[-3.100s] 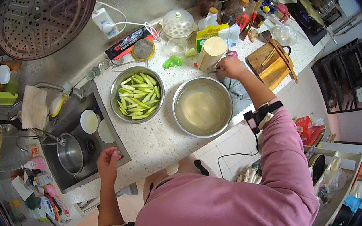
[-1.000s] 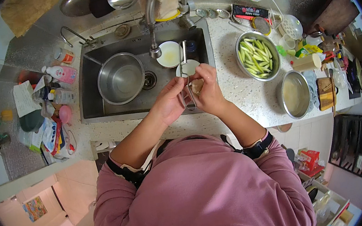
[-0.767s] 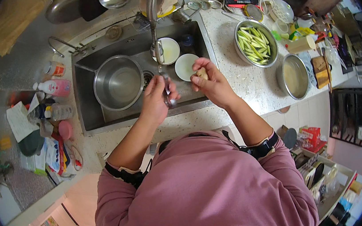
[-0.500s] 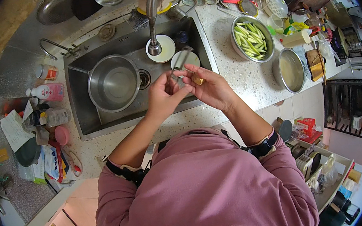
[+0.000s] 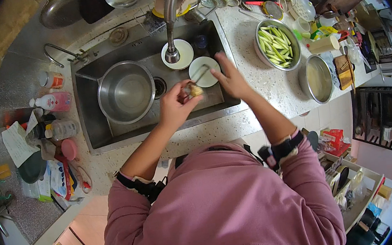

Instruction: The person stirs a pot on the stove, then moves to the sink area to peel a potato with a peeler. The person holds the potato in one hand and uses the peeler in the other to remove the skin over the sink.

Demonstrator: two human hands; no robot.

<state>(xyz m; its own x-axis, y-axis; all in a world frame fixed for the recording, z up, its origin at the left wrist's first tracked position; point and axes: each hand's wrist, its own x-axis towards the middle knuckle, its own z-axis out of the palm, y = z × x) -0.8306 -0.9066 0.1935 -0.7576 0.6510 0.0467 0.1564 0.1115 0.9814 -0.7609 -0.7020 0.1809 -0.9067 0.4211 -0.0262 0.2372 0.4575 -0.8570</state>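
Over the front of the sink, my left hand (image 5: 174, 105) is closed around a slim metal tool with a looped end (image 5: 202, 72), possibly a peeler. At its fingertips shows a small yellow-brown chunk (image 5: 196, 90) resembling ginger. To its right, my right hand (image 5: 232, 78) has its fingers apart with nothing seen in them, and its thumb comes close to the metal loop. Under the loop lies a white bowl (image 5: 206, 80) in the sink. Behind it, a second white bowl (image 5: 183, 51) sits beneath the faucet (image 5: 172, 53).
A large steel pot (image 5: 126, 92) with water stands in the sink's (image 5: 91, 130) left side. On the right counter are a steel bowl of cut green vegetable strips (image 5: 275, 45) and a bowl of cloudy liquid (image 5: 317, 79). Bottles (image 5: 58, 102) line the left.
My right hand has parted from the left, moving right and opening. The yellow-brown chunk, earlier at the right fingers, is now at the left hand with the metal tool.
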